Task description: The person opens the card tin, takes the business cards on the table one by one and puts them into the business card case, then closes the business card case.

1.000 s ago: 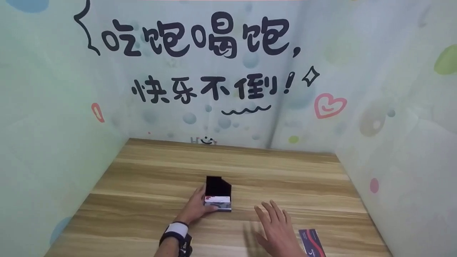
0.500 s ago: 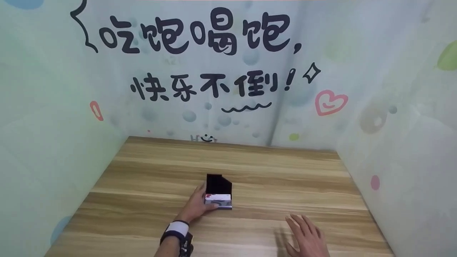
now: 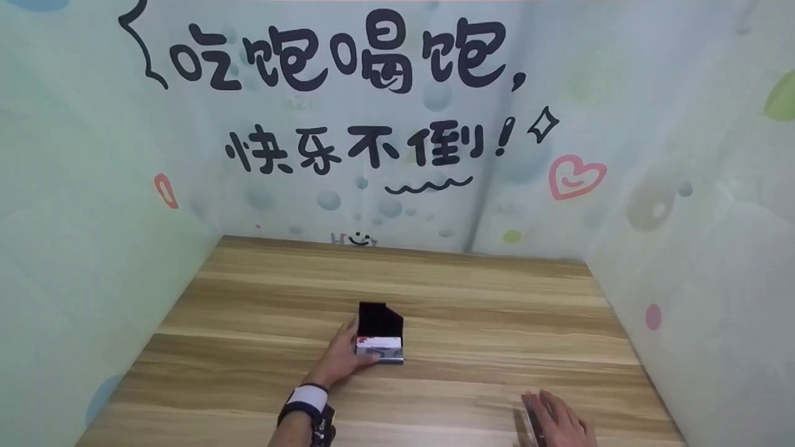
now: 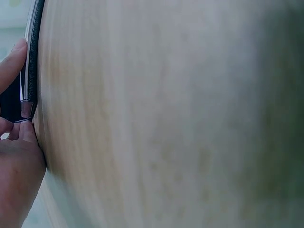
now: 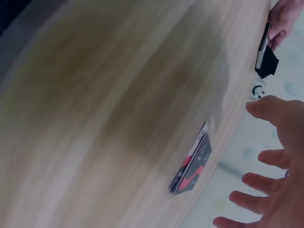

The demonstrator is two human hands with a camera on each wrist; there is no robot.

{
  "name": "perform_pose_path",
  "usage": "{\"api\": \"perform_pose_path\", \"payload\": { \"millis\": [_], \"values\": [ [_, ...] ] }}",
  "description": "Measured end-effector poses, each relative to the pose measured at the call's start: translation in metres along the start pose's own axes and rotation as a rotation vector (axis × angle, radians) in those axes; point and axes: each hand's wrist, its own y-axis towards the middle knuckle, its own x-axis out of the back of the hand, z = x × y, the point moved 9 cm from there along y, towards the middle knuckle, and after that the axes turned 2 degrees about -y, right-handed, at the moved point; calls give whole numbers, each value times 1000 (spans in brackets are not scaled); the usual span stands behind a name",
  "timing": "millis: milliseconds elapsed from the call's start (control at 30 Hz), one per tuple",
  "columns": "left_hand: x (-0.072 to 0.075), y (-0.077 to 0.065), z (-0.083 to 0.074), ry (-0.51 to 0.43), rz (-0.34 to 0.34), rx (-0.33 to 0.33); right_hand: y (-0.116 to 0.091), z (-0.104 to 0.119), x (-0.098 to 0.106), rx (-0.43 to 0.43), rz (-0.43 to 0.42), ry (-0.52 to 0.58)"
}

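A card case [image 3: 381,323] stands with its black-lined flap raised, and a white card [image 3: 379,342] with a red mark shows inside. My left hand [image 3: 338,360] grips its left side, thumb along the front; in the left wrist view the case's dark edge [image 4: 31,57] lies against the fingers. At the lower right, my right hand [image 3: 562,422] is over a small stack of dark cards [image 5: 192,164] with a red wavy stripe. In the right wrist view its fingers are spread and look apart from the stack. The head view shows only a thin card edge [image 3: 531,419] beside the fingers.
The wood-grain table [image 3: 279,285] is bounded by a printed back wall [image 3: 298,205] and two pale side walls. A dark strap with a white patch [image 3: 308,397] circles the left wrist, and a black device [image 3: 324,425] sits beside it.
My right hand has moved right and towards the front edge, over the dark cards, which it now mostly covers in the head view. My left hand and the card case have stayed put.
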Motion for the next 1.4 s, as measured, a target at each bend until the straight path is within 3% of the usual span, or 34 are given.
{"api": "perform_pose_path", "payload": {
  "millis": [200, 400, 533, 1067, 1400],
  "values": [
    [1, -1, 1, 11, -10, -23, -8, -16, -4, -118, 60, 53],
    [0, 0, 3, -19, -2, -4, -12, -40, -28, -244, 321, 91],
    [0, 2, 1, -5, 2, -16, -14, -52, -40, -294, 401, 82],
    [0, 3, 1, 14, -3, 3, -9, -54, -40, -331, 419, 90],
    [1, 3, -3, -12, -1, 5, -9, -53, -32, -359, 282, 86]
  ]
}}
